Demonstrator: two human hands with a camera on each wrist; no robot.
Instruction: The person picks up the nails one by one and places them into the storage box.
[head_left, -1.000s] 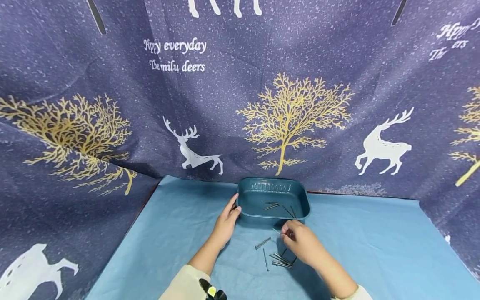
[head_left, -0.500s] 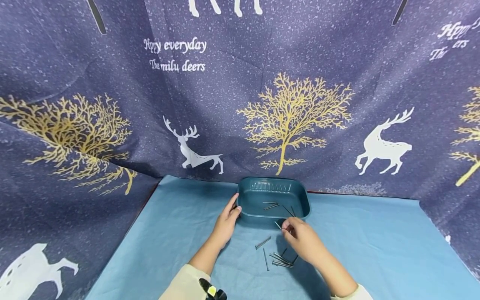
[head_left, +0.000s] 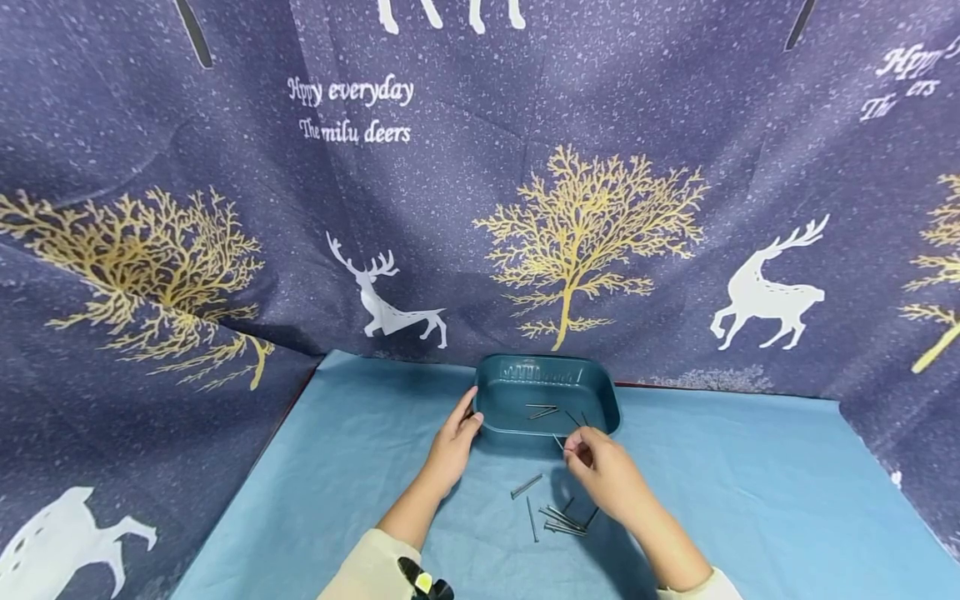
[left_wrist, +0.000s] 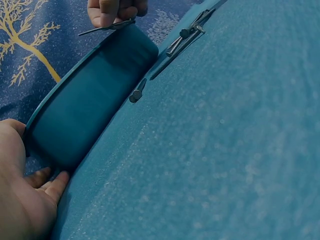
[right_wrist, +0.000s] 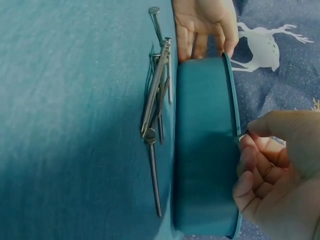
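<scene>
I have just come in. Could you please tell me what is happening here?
A person is handling nails and a tray. The left hand touches the left end of the teal tray, while the right hand pinches one nail at the near rim. A few nails lie inside the tray, and more loose nails lie on the blue cloth in front of it.

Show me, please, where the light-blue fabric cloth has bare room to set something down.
The cloth is bare left of the left hand, out to the cloth's left edge, and right of the rectangular teal tray and right hand. It is crowded on the tray's near side, where grey metal nails lie scattered; more lie inside the tray.
</scene>
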